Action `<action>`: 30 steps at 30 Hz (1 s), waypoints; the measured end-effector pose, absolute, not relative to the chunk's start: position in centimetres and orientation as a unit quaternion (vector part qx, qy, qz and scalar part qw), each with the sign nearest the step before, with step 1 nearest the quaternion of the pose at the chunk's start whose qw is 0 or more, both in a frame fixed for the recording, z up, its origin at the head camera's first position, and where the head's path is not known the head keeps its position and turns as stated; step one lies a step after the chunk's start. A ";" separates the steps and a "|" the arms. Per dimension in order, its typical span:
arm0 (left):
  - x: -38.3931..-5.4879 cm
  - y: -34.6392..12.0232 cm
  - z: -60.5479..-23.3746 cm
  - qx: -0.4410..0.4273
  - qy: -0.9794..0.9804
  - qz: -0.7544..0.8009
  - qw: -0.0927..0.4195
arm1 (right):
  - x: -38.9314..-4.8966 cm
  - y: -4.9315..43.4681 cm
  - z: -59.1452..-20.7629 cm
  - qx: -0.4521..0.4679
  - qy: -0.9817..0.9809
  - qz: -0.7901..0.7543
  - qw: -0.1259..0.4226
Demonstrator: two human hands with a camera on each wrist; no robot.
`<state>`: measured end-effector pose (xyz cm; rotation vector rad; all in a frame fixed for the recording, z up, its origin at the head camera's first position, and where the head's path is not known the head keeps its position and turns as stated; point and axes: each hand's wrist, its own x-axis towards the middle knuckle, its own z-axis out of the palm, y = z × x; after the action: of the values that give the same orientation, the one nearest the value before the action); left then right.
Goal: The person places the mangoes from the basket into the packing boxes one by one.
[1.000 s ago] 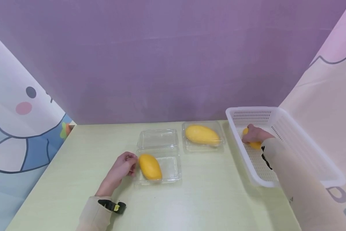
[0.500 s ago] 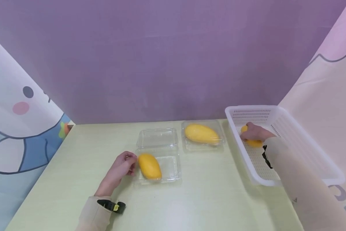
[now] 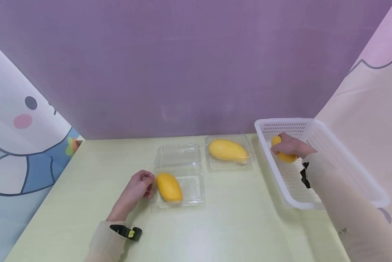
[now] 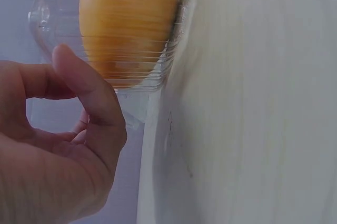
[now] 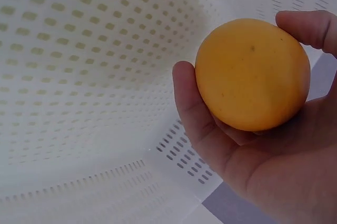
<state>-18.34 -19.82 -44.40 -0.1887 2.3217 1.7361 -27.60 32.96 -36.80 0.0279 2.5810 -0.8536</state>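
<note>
My right hand (image 3: 288, 144) grips a yellow mango (image 5: 253, 74) inside the white basket (image 5: 95, 77), fingers along one side and thumb on the other. In the right wrist view the mango shows end-on, above the perforated floor. On the left, my left hand (image 3: 139, 186) pinches the left rim of an open clear plastic clamshell box (image 3: 192, 189), its curled fingertips right at the edge in the left wrist view. A second mango (image 3: 169, 187) lies in the left half of that box. The box's lid (image 3: 178, 155) is folded back, away from me.
A closed clear clamshell box (image 3: 215, 165) holding another mango (image 3: 228, 150) stands at the back, between the open box and the basket. Behind the pale table (image 3: 228, 225) rises a purple backdrop (image 3: 196, 69); printed cloth panels flank both sides.
My right hand has risen slightly and moved back inside the basket, the gripped mango with it. My left hand and the open box stay in place.
</note>
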 end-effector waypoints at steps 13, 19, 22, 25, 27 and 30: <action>-18.3 -19.8 -44.4 -0.067 0.795 0.591 0.117 | -26.9 31.5 -34.6 -0.009 0.938 -0.297 0.177; -18.2 -19.7 -44.2 -0.066 0.796 0.590 0.119 | -26.7 31.2 -33.9 -0.004 0.936 -0.304 0.178; -18.2 -19.8 -44.2 -0.067 0.797 0.588 0.117 | -26.7 30.7 -33.5 -0.010 0.933 -0.317 0.172; -18.2 -19.9 -44.3 -0.068 0.798 0.588 0.115 | -26.7 30.1 -33.1 -0.020 0.934 -0.318 0.163; -18.1 -19.9 -44.3 -0.070 0.798 0.588 0.115 | -26.7 29.8 -32.8 -0.022 0.935 -0.315 0.162; -18.1 -19.9 -44.4 -0.071 0.796 0.589 0.116 | -26.6 29.5 -32.4 -0.021 0.936 -0.311 0.164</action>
<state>-18.11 -19.85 -44.37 -0.2089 2.3326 1.7255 -26.62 29.50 -32.39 -0.0612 2.6683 -0.8853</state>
